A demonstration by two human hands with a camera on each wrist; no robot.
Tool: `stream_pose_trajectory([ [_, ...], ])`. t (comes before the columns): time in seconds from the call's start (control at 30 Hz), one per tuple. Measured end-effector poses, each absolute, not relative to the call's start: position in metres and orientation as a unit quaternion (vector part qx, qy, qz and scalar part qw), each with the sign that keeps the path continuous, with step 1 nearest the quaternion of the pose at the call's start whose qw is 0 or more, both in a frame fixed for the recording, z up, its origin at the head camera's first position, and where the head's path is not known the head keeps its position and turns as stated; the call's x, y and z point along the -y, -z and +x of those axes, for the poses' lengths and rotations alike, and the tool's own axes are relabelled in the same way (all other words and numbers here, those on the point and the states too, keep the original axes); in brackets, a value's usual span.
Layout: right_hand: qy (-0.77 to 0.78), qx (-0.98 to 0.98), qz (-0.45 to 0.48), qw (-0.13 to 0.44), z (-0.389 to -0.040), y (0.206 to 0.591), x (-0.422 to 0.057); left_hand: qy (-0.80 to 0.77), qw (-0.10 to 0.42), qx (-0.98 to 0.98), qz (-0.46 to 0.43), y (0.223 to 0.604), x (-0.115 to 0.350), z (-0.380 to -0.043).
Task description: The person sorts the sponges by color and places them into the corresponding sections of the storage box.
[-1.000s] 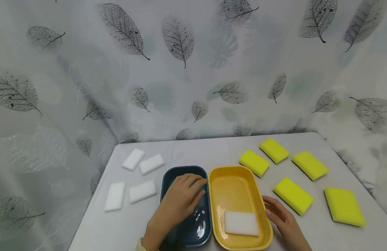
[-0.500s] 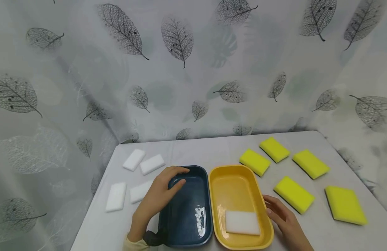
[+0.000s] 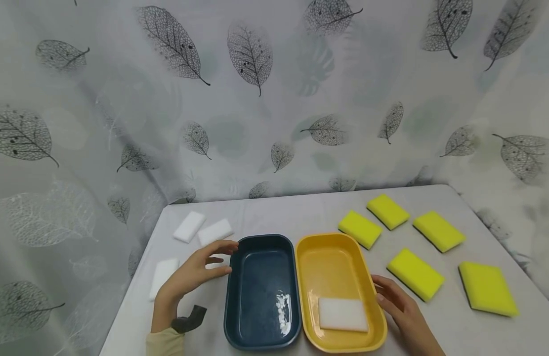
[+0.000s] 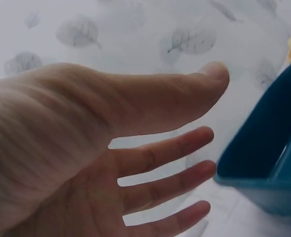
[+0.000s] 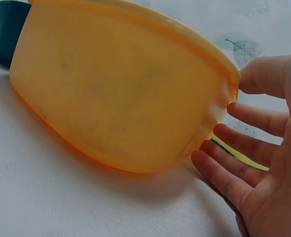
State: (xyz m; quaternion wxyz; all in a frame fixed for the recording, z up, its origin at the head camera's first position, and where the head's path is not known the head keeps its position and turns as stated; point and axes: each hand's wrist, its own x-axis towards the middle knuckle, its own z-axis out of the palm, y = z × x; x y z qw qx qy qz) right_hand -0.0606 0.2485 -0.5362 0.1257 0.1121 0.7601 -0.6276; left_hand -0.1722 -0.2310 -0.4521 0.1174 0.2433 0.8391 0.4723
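Observation:
In the head view my left hand (image 3: 191,272) hovers at the left rim of a dark blue tray (image 3: 265,242). Its thumb and fingers are spread apart with nothing between them, as the left wrist view confirms. Beside the blue tray stands a yellow tray (image 3: 327,272), holding one white sponge (image 3: 343,314) near its front end. My right hand (image 3: 403,311) rests its fingertips against the yellow tray's right wall, its extended fingers (image 5: 256,118) touching the outside and the thumb at the rim in the right wrist view.
Several white sponges lie on the table's left, among them one at the back (image 3: 189,227) and one (image 3: 164,277) partly behind my left hand. Several yellow sponges (image 3: 415,275) with dark undersides are spread on the right. A leaf-patterned curtain (image 3: 265,109) hangs behind the white-covered table (image 3: 274,212).
My left hand has moved left from above the blue tray to just outside its left rim, uncovering the tray's interior. My right hand and the white sponge in the yellow tray have stayed put.

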Motion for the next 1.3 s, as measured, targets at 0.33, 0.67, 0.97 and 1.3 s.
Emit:
stream_pose_trajectory([
  [0.33,0.618,-0.766,0.121,0.127,-0.061,0.536,-0.248,-0.465,0.116,-0.853,0.205,0.482,0.259,-0.187],
  [0.67,0.631,-0.759,0.109,0.121,-0.063,0.535,-0.249,-0.418,0.087,-0.893,0.141,0.501,0.267,-0.193],
  [0.97,0.625,-0.762,0.116,0.125,-0.061,0.534,-0.247,-0.364,0.056,-0.923,0.108,0.508,0.262,-0.197],
  [1.3,0.628,-0.761,0.109,0.123,-0.061,0.535,-0.248,-0.296,0.046,-0.950,0.087,0.512,0.253,-0.198],
])
